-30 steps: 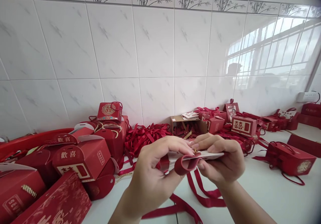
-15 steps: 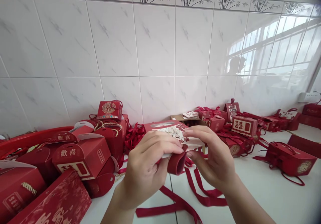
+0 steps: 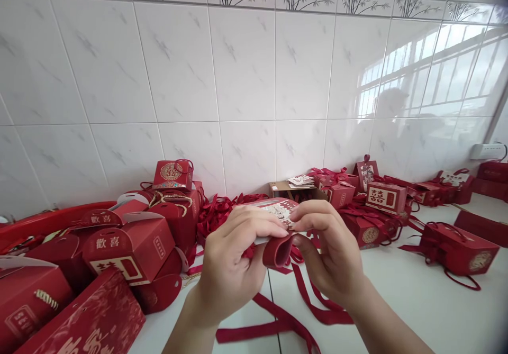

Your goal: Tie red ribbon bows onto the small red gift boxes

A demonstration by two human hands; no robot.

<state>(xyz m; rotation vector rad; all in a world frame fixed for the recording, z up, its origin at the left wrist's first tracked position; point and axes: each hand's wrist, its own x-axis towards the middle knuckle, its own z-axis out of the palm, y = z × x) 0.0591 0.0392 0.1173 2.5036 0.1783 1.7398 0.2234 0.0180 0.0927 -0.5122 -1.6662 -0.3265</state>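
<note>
A red ribbon [image 3: 278, 252] is looped between my two hands, its open loop hanging below the fingertips. My left hand [image 3: 238, 256] pinches the ribbon's left side. The fingers of my right hand [image 3: 327, 243] close on its right side, near a printed red and white card box [image 3: 280, 211]. That box lies behind the loop, partly hidden by both hands. Beneath the hands, long ribbon tails [image 3: 278, 322] trail over the white tiled surface.
Red gift boxes [image 3: 130, 243] crowd the left, beside a red basin rim [image 3: 55, 217]. Tangled ribbons [image 3: 216, 214] and a cardboard box [image 3: 282, 189] stand behind. More boxes [image 3: 384, 198] and a ribbon-tied box [image 3: 456, 248] are at the right. A tiled wall [image 3: 242, 68] closes the back.
The printed card box has tilted lower and flatter, showing more of the tangled ribbons behind. My right hand has shifted slightly left, and the ribbon loop has risen a little.
</note>
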